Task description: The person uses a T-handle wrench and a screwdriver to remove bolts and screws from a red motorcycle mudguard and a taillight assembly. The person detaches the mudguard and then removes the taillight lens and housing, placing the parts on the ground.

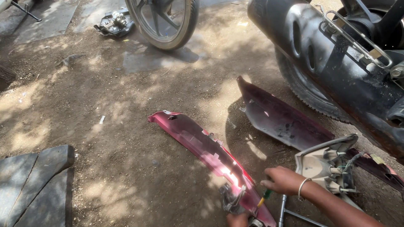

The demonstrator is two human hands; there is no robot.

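A long maroon motorcycle body panel (198, 141) lies inner side up on the dirt. My right hand (283, 179), with a metal bangle on the wrist, holds a screwdriver with a green and yellow handle (264, 196) pointed down at the panel's near end. Only part of my left hand (237, 220) shows at the bottom edge. It touches the panel's near end beside a metal bracket (232, 199). Whether it grips anything is hidden. A tail light housing (329, 164) with wires lies just right of my right hand.
A second maroon panel (280, 117) lies to the right on the ground. A motorcycle's black exhaust (332, 67) and rear tyre (301, 86) stand at the upper right. Another wheel (166, 21) stands at top centre, beside a small engine part (114, 23). A dark slab (35, 185) lies at the lower left.
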